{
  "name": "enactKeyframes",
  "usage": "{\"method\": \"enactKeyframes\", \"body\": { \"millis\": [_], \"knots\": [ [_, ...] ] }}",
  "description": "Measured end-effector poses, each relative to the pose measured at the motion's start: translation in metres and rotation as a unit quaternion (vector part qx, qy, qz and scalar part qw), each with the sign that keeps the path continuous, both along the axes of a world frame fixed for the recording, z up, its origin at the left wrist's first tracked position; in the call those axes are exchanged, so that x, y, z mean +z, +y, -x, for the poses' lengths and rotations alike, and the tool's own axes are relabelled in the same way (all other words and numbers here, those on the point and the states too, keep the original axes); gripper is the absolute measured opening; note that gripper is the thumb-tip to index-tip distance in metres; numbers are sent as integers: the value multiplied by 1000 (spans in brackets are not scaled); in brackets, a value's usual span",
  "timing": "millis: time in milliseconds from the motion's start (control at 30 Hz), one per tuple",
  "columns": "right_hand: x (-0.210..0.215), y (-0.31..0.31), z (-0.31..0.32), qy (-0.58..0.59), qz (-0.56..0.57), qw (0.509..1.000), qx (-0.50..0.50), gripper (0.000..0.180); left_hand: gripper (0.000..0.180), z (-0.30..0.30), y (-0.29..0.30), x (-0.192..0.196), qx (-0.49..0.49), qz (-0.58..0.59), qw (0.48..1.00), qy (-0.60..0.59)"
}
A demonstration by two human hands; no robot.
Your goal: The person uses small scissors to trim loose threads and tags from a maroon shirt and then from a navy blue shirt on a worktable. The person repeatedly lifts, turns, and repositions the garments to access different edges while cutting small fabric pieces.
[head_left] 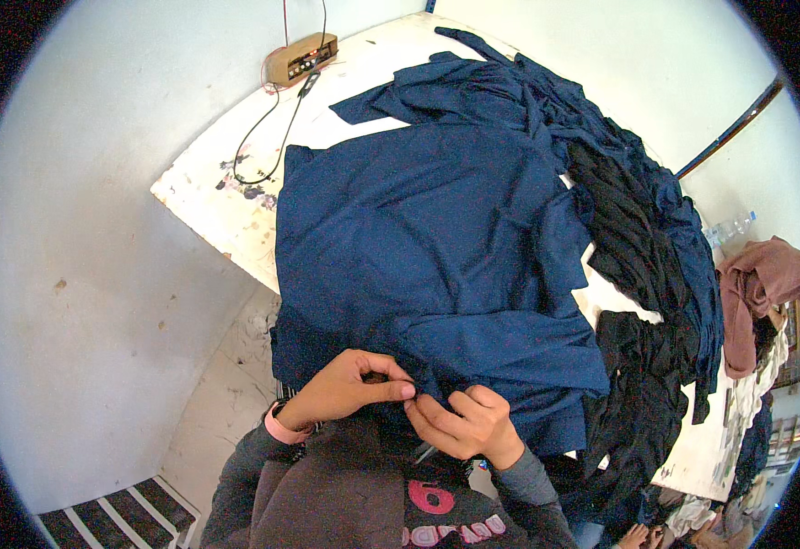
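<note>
the navy blue garment (436, 247) lies spread over the white worktable (208, 197), its near hem hanging off the table's edge toward the person. both hands meet at that near hem, just below the middle of the garment.

the left hand (349, 389) comes in from the lower left, forearm in a grey sleeve with a pink band at the wrist. the wrist is bent inward, the knuckles arched up, and the thumb and forefinger are pressed together on a small fold of the navy cloth. the right hand (464, 425) rises from the lower edge, palm turned toward the person, fingers curled tightly in, also pinching the hem; a thin pale thing shows under its fingers, too small to tell what it is. the fingertips of the two hands nearly touch.

beyond the garment, at the table's far side, more navy blue clothes (482, 91) are heaped, and to the garment's right a pile of black clothes (638, 274) trails down the table's edge. left of the far heap, at the table's far corner, sits a small wooden box (301, 58) with dark cables (267, 137) running from it toward the garment's left shoulder. a dusky pink cloth (757, 284) hangs well to the right of the garment, off the table.
</note>
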State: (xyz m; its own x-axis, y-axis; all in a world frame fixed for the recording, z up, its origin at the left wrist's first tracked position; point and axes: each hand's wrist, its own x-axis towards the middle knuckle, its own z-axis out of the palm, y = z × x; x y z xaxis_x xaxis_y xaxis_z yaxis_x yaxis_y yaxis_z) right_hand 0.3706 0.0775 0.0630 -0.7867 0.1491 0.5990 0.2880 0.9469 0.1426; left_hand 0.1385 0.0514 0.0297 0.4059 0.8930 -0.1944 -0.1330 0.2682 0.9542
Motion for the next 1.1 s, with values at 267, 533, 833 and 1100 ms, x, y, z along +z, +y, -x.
{"method": "enactKeyframes", "body": {
  "millis": [267,533,833,1100],
  "knots": [
    [-10,-1,-5,43,56,997,14,17,21,10,-3,15,-65,-105,983,138],
    [-12,4,-6,84,170,982,11,29,15,11,-11,25,-4,-414,850,326],
    [8,-4,8,97,461,882,-20,46,26,22,-18,37,25,-584,709,394],
    [20,-3,17,108,599,792,50,60,22,45,-14,42,57,-498,744,441]
  ]
}}
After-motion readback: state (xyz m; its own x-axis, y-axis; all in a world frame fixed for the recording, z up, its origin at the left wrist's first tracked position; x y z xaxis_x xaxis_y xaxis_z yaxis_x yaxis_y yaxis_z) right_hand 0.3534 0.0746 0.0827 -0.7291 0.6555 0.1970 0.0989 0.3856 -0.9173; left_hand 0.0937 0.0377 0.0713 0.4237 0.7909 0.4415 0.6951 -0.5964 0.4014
